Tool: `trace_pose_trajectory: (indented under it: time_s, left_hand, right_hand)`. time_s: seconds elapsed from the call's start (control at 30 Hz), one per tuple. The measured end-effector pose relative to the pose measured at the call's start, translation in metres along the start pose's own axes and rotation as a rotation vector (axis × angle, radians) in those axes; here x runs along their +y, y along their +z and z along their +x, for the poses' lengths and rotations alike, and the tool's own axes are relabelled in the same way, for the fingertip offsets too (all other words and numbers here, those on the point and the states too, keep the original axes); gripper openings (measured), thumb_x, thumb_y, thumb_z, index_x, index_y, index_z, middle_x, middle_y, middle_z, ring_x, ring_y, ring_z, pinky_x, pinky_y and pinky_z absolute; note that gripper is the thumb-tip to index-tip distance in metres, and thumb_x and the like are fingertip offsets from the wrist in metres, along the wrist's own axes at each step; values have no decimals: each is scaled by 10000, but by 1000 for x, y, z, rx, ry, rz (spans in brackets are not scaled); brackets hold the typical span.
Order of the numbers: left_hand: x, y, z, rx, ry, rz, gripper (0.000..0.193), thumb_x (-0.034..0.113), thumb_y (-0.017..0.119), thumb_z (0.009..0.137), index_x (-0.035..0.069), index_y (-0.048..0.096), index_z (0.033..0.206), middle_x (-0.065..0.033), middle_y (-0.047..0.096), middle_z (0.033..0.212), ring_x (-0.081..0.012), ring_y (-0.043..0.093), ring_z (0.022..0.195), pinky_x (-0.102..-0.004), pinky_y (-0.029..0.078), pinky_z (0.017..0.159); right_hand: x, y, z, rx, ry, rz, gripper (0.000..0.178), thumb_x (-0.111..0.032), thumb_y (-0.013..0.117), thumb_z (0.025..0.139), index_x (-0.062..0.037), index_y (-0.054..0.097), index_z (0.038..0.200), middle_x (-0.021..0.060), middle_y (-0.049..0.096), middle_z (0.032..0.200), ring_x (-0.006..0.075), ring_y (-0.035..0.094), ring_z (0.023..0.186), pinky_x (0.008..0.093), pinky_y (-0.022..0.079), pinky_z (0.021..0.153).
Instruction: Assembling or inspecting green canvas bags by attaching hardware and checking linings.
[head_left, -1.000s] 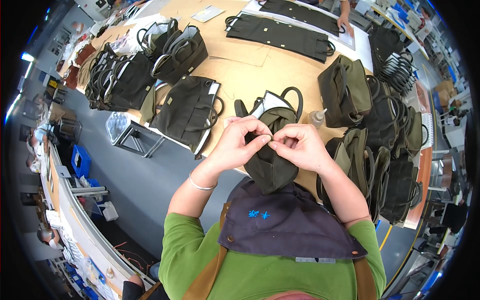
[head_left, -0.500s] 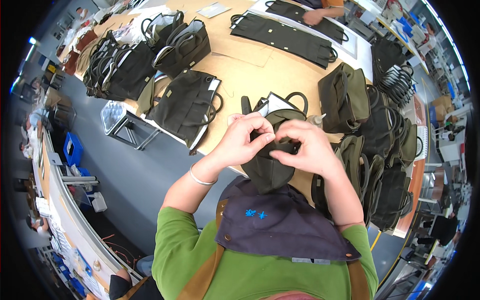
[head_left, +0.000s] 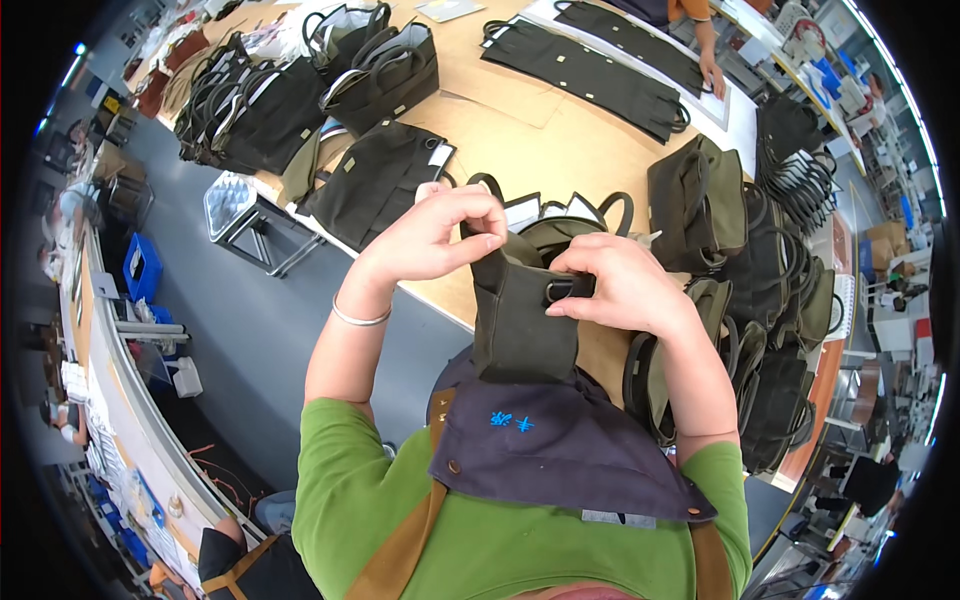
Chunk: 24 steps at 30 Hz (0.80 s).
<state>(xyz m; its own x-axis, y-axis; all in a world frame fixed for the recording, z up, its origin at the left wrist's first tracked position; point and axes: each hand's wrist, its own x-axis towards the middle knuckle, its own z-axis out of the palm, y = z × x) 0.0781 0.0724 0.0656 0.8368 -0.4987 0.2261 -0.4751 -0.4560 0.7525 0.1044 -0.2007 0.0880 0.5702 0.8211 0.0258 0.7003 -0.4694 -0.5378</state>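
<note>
A dark olive fabric handbag (head_left: 525, 330) stands at the table's near edge against my apron, its narrow end panel facing me. My left hand (head_left: 445, 235) pinches the upper left edge of that bag between thumb and fingers. On the opposite top corner, my right hand (head_left: 620, 285) is closed, thumb below and fingers above, beside a small dark tab with a shiny ring (head_left: 560, 290). Behind the hands, white lining pieces and a rounded handle (head_left: 620, 208) stick up from the bag. My fingertips partly cover its rim.
Finished-looking dark bags (head_left: 700, 200) crowd the right side. Another bag (head_left: 375, 180) lies flat at the left, with more bags (head_left: 255, 125) behind it. Flat bag panels (head_left: 590, 80) lie at the far side, where a co-worker's hand (head_left: 712, 75) rests. A stool (head_left: 250, 225) stands left of the table.
My hands have drawn apart, the left moving leftward, and the bag's end panel now stands straighter toward me. The co-worker's hand has moved right along the far panel.
</note>
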Motion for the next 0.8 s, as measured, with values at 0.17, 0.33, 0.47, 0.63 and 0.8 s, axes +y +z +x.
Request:
trace_pose_trajectory:
  time_s: [0.17, 0.33, 0.47, 0.63, 0.8]
  left_hand:
    - [41, 13, 9, -70, 7, 253, 199, 176, 743, 755, 163, 625, 915, 24, 661, 797, -175, 623, 822, -430, 291, 947]
    - [41, 22, 12, -83, 17, 223, 203, 209, 761, 775, 168, 610, 904, 36, 630, 735, -177, 609, 786, -415, 305, 925]
    - [39, 28, 10, -69, 32, 235, 170, 208, 759, 779, 170, 618, 865, 49, 603, 691, -176, 592, 762, -411, 308, 891]
    - [40, 31, 8, -41, 30, 214, 143, 209, 759, 776, 166, 625, 796, 53, 588, 670, -165, 578, 760, -397, 295, 886]
    - [32, 37, 5, 58, 10, 201, 112, 181, 761, 773, 158, 654, 800, 52, 585, 707, -144, 555, 769, -374, 279, 885]
  right_hand:
    - [-2, -4, 8, -69, -13, -5, 390, -309, 815, 700, -42, 679, 949, 92, 621, 812, 284, 624, 807, 384, 495, 709]
    - [6, -16, 7, -157, 40, 136, 308, -215, 775, 733, -37, 688, 968, 92, 646, 846, 254, 634, 796, 359, 506, 714]
    - [17, -27, 12, -293, 133, 264, 211, -152, 675, 800, -37, 709, 973, 114, 697, 820, 216, 657, 706, 334, 518, 678]
    - [3, -33, 26, -385, 147, 202, 146, -127, 632, 827, -50, 715, 920, 111, 697, 776, 221, 656, 684, 341, 512, 672]
    - [13, -16, 27, -170, -3, 14, 73, -119, 651, 802, -87, 703, 840, 100, 679, 761, 283, 653, 728, 382, 504, 673]
